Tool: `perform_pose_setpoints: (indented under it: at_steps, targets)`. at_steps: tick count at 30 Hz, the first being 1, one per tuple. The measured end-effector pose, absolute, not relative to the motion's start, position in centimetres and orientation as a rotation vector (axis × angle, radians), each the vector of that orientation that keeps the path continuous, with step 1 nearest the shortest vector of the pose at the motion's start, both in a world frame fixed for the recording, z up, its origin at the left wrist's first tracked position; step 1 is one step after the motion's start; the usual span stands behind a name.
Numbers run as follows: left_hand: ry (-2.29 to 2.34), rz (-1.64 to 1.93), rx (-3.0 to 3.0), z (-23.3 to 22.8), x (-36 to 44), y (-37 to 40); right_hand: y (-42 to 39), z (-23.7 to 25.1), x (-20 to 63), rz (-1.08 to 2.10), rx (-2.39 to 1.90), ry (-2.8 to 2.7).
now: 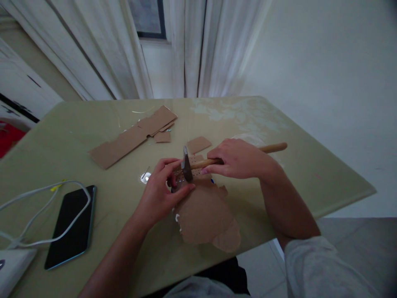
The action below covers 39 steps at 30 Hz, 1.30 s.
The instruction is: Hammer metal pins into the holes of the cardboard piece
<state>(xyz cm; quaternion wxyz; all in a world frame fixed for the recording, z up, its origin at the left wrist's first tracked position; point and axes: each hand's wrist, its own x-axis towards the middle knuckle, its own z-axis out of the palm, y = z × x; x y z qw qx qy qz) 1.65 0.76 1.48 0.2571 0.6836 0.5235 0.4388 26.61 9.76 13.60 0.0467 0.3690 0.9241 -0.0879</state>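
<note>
My right hand (240,159) grips the wooden handle of a hammer (269,148) close to its metal head (186,169). The head rests on a torn piece of brown cardboard (204,211) dotted with small holes, lying near the table's front edge. My left hand (161,192) presses on the cardboard's left part, fingers pinched just beside the hammer head; whatever small thing they hold is too tiny to make out.
A long strip of cardboard (130,138) and small scraps (198,144) lie further back on the greenish table (310,165). A black phone (71,225) with a white cable (40,207) over it sits at the left. A small shiny item (145,177) lies left of my hands. Curtains hang behind.
</note>
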Motion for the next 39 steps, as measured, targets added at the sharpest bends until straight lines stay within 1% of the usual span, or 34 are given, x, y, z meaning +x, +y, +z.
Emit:
perform_pose_setpoints:
  at_steps: [3, 11, 14, 17, 21, 23, 25, 27, 30, 32, 34, 37, 39]
  targets:
    - [1.415, 1.191, 1.854, 1.5, 1.6, 0.8, 9.8, 13.7, 26.6, -0.251, 1.180, 2.819]
    - [1.405, 1.171, 1.895, 1.5, 1.4, 0.8, 9.5, 13.7, 26.3, -0.270, 1.144, 2.812]
    - [1.411, 1.169, 1.910, 1.4, 1.6, 0.7, 9.6, 14.1, 26.9, -0.332, 1.189, 2.941]
    - [1.444, 1.160, 1.953, 1.4, 1.7, 0.6, 9.6, 14.4, 27.7, -0.556, 1.296, 3.183]
    - [1.496, 1.184, 1.983, 1.9, 0.8, 0.9, 9.2, 13.6, 27.5, -1.012, 1.686, 3.357]
    - [1.617, 1.227, 1.900, 2.4, -0.4, 1.3, 9.4, 12.8, 27.0, -1.185, 1.879, 3.436]
    - [1.877, 1.215, 1.759, 2.7, -1.8, 1.7, 9.9, 12.0, 26.5, -1.273, 2.063, 3.544]
    - [2.191, 1.096, 1.664, 2.8, -3.2, 1.9, 10.8, 11.5, 26.2, -1.348, 2.265, 3.529]
    - [2.430, 0.731, 1.748, 2.3, -4.4, 2.0, 12.2, 11.1, 26.2, -1.377, 2.545, 3.371]
    - [2.454, 0.496, 1.799, 1.7, -4.7, 2.1, 13.2, 10.9, 26.3, -1.405, 2.659, 3.301]
    - [2.442, 0.349, 1.806, 1.0, -4.8, 2.3, 14.0, 10.4, 26.4, -1.495, 2.691, 3.320]
    - [2.407, 0.234, 1.796, 0.3, -5.0, 2.8, 15.1, 9.6, 26.4, -1.742, 2.633, 3.412]
    - [2.383, 0.213, 1.788, -0.1, -5.2, 3.0, 15.7, 9.0, 26.4, -1.756, 2.637, 3.398]
